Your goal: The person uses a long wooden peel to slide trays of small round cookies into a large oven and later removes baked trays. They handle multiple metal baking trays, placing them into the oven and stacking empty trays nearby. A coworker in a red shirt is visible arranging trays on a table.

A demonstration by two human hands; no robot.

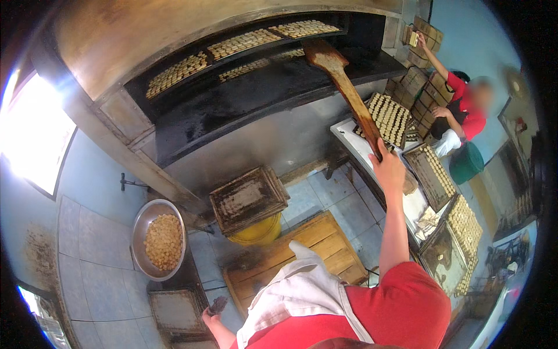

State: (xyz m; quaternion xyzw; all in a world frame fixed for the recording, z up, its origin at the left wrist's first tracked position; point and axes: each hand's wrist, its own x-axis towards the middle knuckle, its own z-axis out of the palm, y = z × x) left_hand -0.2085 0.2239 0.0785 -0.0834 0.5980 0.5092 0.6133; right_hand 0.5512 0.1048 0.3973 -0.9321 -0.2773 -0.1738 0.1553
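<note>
My right hand [388,168] grips the handle of a long wooden baker's peel [351,94]. The peel's scorched blade points up toward the mouth of a dark oven [209,109]. Inside the oven sit trays of small round cookies, a left tray [178,74], a middle tray [244,42] and a right tray [305,29]. Low at the left, my left hand [212,320] holds a dark, crumpled pad, probably cloth [217,305]. Close by that hand lies a worn baking tray [174,310].
A metal bowl of baked cookies [163,240] stands left. Stacked baking trays [248,198] rest on a yellow container [257,231] beside a wooden platform [305,248]. Right, a table [364,150] bears trays of unbaked rounds [389,120]. Beyond sits another person [462,109], one arm raised near boxes [429,39].
</note>
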